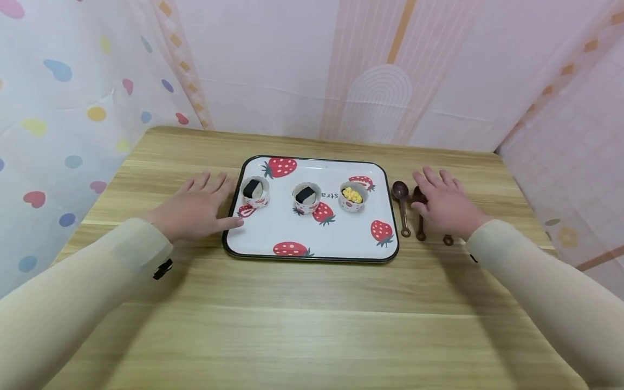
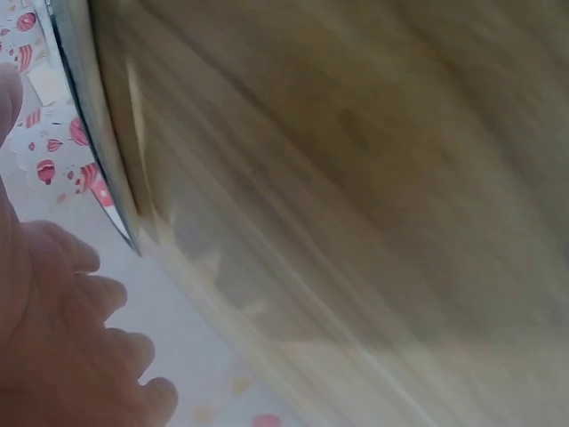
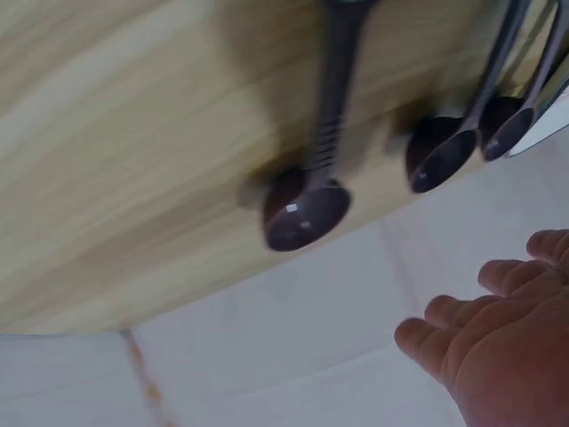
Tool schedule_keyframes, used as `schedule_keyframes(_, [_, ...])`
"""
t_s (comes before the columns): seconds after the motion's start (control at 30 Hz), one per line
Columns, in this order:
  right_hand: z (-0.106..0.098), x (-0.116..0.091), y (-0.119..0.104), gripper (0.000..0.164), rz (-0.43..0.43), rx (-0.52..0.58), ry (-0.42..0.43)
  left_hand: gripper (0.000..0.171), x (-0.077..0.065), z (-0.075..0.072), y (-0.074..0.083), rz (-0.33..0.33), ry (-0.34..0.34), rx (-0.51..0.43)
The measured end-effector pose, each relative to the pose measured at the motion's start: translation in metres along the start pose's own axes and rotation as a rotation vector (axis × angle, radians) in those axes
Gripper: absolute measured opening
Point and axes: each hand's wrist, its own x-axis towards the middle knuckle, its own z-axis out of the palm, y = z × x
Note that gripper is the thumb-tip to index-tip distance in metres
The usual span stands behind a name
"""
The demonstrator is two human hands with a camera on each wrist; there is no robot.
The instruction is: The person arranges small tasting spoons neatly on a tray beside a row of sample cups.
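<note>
My left hand [image 1: 197, 208] is spread palm down at the left edge of a white strawberry-print tray [image 1: 341, 238], its thumb over the rim. On that tray stand three small patterned paper cups. The left cup [image 1: 258, 202] and the middle cup [image 1: 307, 208] each hold a white piece with a black band; yellow bits fill the right cup [image 1: 349, 206]. My right hand [image 1: 450, 208] hovers with fingers extended over dark brown measuring spoons right of the tray. One spoon [image 1: 401, 190] shows fully, another [image 1: 421, 230] partly; a third [image 3: 307, 218] is mostly hidden beneath the hand in the head view.
The wooden table [image 1: 302, 314] reaches the patterned curtain [image 1: 273, 70] behind it. More curtain hangs at the left [image 1: 63, 135] and the right [image 1: 575, 179]. The tray has a dark raised rim.
</note>
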Motion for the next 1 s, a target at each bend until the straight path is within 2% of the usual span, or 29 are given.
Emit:
schedule_keyframes(0.4, [0.005,-0.019,0.026,0.07,-0.008,0.002,-0.048,0.114,-0.008,0.012,-0.007,0.0,-0.098,-0.024])
schedule_keyframes(0.6, [0.007,-0.027,0.033,0.069,0.0,-0.011,-0.051,0.112,-0.009,0.011,-0.004,-0.01,-0.107,-0.031])
schedule_keyframes(1.0, [0.011,-0.039,0.04,0.064,0.012,0.005,-0.045,0.12,-0.006,0.016,-0.005,-0.016,-0.136,-0.077])
